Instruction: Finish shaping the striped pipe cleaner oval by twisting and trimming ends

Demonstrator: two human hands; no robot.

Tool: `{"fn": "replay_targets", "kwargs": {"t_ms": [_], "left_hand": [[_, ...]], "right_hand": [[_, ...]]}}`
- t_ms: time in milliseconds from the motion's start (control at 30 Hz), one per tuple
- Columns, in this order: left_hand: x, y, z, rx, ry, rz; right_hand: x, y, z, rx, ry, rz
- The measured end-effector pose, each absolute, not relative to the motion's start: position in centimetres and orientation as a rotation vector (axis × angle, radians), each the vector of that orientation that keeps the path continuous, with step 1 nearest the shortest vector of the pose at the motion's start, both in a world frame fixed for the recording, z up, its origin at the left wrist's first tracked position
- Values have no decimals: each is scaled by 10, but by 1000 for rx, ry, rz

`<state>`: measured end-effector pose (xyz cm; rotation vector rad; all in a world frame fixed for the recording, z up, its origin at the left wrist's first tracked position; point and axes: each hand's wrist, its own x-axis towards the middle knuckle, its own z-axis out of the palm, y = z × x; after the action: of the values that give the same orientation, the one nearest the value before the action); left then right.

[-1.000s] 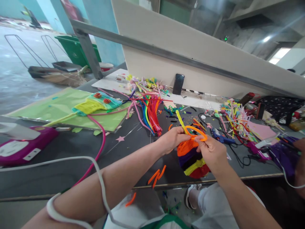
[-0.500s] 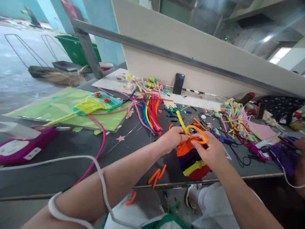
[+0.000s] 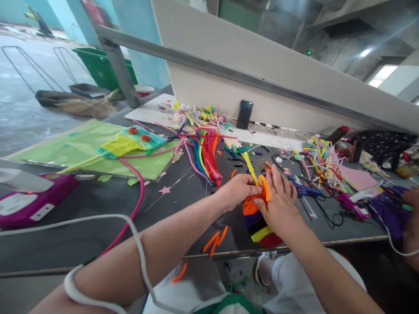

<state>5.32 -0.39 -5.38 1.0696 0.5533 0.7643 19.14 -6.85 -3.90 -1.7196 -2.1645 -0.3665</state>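
Note:
My left hand is closed, thumb and fingers pinching the top of a striped pipe-cleaner piece at the foot of its yellow stem. Bands of orange, purple, black, yellow and red run down this piece near the table's front edge. A bent orange pipe cleaner loops up from its top. My right hand lies against the loop and the right side of the piece, thumb on the orange band and fingers pointing up; it hides part of both.
Short orange offcuts lie at the front edge. A bundle of coloured pipe cleaners, a phone, a blue glue gun and a green sheet are around. A white cable crosses my left forearm. Another person's hand is at far right.
My right hand has turned, its fingers now stretched upward beside the orange loop. The loop has been drawn in from a wide oval to a narrower bend. My left hand stays put.

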Motion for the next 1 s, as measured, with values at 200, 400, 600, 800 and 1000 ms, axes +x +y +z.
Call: {"fn": "replay_targets", "kwargs": {"t_ms": [200,400,600,800,1000], "left_hand": [[46,2,-51,1131,461,688],[44,-4,-43,1196,283,618],[41,-7,-43,1236,340,671],[39,-7,-43,1195,273,664],[38,-7,-42,1133,214,586]], "right_hand": [[249,-68,3,-1409,-2276,533],[257,-49,-13,-1397,-1904,930],[232,-58,-31,-1323,-1986,874],[246,-44,-31,-1322,-2321,426],[257,-35,-47,-1582,-2548,-230]]}}
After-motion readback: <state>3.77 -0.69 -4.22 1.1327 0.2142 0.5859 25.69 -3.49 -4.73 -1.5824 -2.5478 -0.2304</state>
